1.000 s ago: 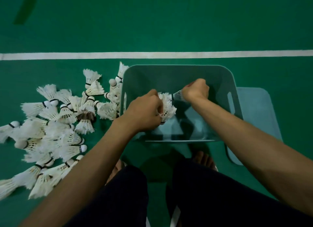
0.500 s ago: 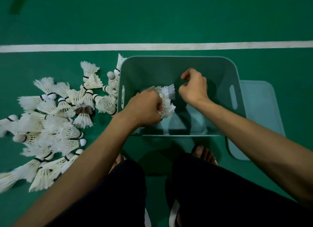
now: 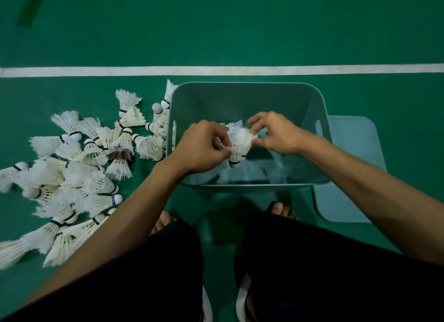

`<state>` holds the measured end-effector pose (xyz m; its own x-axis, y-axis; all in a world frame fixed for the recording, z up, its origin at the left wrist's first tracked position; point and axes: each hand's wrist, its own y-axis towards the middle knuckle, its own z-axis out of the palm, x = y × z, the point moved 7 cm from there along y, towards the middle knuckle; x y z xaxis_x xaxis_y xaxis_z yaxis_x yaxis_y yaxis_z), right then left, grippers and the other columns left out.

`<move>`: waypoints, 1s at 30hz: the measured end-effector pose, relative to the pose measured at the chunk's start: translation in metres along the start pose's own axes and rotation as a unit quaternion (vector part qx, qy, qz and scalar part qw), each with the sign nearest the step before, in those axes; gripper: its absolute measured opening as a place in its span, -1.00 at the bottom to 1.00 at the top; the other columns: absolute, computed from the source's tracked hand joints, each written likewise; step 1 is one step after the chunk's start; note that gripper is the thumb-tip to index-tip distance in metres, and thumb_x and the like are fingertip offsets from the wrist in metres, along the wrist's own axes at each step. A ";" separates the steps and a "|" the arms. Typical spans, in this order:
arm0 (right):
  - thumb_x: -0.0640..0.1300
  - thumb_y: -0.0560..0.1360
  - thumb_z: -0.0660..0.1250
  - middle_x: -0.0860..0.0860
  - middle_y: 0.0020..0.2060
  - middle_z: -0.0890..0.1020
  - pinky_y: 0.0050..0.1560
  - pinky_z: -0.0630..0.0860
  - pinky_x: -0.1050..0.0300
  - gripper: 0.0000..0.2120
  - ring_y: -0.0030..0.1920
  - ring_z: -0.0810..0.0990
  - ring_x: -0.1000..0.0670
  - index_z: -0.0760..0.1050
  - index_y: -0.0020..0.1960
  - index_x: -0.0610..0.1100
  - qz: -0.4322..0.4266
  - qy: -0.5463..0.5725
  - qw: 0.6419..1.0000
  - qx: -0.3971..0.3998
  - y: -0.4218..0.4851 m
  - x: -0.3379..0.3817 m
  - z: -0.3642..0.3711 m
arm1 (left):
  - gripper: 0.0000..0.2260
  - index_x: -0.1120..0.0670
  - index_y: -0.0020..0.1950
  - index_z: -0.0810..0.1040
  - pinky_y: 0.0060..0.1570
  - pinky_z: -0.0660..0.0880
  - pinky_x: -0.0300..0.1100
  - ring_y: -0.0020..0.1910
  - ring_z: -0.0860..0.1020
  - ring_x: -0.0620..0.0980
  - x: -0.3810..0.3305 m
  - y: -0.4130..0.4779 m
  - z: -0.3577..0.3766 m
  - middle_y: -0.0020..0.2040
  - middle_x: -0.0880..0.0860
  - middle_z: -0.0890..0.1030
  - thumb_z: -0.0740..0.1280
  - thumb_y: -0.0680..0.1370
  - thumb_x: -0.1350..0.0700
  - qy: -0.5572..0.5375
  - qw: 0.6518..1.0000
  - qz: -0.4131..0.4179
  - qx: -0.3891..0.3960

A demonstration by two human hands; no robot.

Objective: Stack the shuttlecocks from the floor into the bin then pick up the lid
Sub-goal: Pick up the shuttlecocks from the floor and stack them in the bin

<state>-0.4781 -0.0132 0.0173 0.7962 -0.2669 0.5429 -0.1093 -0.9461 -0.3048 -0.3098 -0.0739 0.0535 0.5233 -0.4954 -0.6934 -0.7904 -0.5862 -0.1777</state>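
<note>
Both hands met over the open bin [image 3: 247,93], a grey-green plastic tub with rounded corners and a slot handle in each side wall. Between them sat a small cluster of white feathered shuttlecocks [image 3: 239,142], nested together with feathers spread and a cork base with a dark band pointing down toward the person. The left hand [image 3: 204,148] was curled, its fingertips pinching the feathers on the near-left side of the cluster. The right hand [image 3: 276,134] pinched the cluster's right edge between thumb and forefinger, the other fingers arched loosely above. The cluster hung above the bin's floor; whether it touched the bottom could not be told, since the inside was dim and glossy with reflections.

Left of the left hand, a loose heap of shuttlecocks [image 3: 79,177] lay scattered on the green floor [image 3: 216,28], tips pointing every way; most were white, and one near the bin had a dark brown feather skirt [image 3: 121,154]. The nearest of the heap lay against the bin's left wall. Right of the right hand, the pale lid [image 3: 353,172] lay flat on the floor, partly tucked behind the bin's right side. Beyond both hands a white line [image 3: 216,71] crossed the floor. Below the hands, the person's dark-clad legs and bare toes [image 3: 281,208] stood just before the bin's near wall.
</note>
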 end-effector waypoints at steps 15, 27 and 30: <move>-0.22 0.51 0.33 -0.17 0.03 0.69 -0.18 0.50 0.10 -0.88 -0.08 0.65 -0.15 0.58 -0.01 -0.25 0.375 0.178 0.895 -0.164 0.032 -0.047 0.028 | -0.88 0.29 -0.13 0.54 -0.27 0.34 -0.11 -0.24 0.44 0.10 0.036 0.011 0.032 -0.19 0.24 0.56 0.24 0.53 0.28 0.030 0.983 -0.145 0.109; -0.22 0.34 0.50 -0.01 -0.03 0.69 0.07 0.62 0.07 -0.72 0.01 0.66 -0.02 0.64 0.03 -0.05 0.156 0.148 0.967 -0.133 0.007 -0.005 -0.007 | -0.88 0.30 -0.05 0.56 -0.22 0.47 -0.06 -0.20 0.54 0.16 0.030 0.024 0.026 -0.17 0.19 0.64 0.28 0.52 0.27 0.003 0.989 -0.133 0.068; -0.09 0.35 0.52 0.02 0.08 0.65 0.15 0.53 0.05 -0.66 0.12 0.56 0.00 0.65 0.12 -0.01 0.003 0.036 0.999 -0.003 -0.008 0.040 0.012 | -0.92 0.21 -0.11 0.59 -0.14 0.52 -0.03 -0.12 0.58 0.18 0.022 0.024 0.025 -0.13 0.19 0.65 0.30 0.50 0.28 -0.013 0.989 -0.127 0.080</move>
<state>-0.4380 -0.0144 0.0325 0.7510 -0.2843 0.5959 -0.1173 -0.9456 -0.3034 -0.3255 -0.0826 0.0166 0.7043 -0.3284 -0.6293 -0.6766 -0.5787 -0.4552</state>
